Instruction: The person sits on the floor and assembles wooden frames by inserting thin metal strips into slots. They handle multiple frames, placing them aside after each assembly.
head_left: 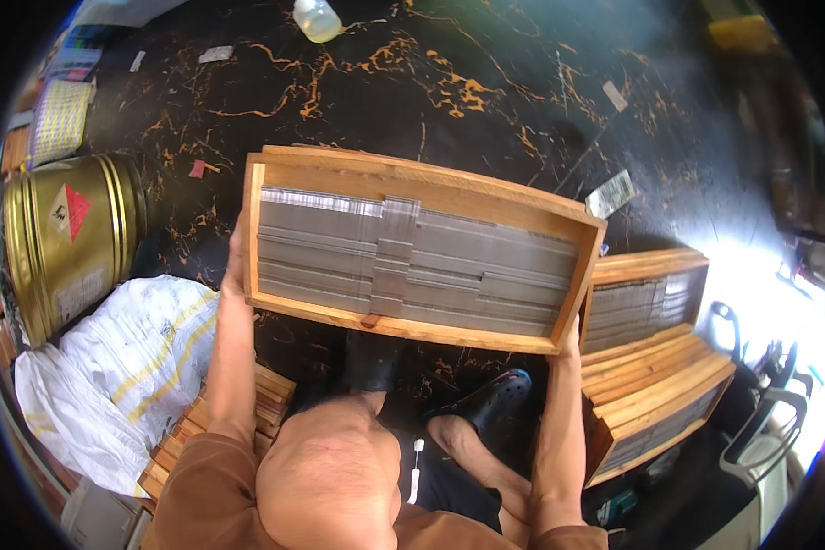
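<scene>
Between my two hands is a long wooden frame (412,335), raised above the floor and slightly tilted down to the right. Its inside is filled with grey, shiny, overlapping strips (321,243), crossed by an upright band left of the middle. My left hand (236,266) grips the left end, its fingers mostly hidden behind the wood. At the lower right corner my right hand (570,341) holds the other end, likewise partly hidden. A thin white-handled tool (415,477) with a white tip lies by my lap.
Stacked wooden frames (651,376) stand at right, beside a grey chair (761,440). At left are a gold metal drum (110,220), a white sack (128,367) and wooden pieces (188,431). A plastic bottle (317,20) and paper scraps (610,194) lie on the dark floor.
</scene>
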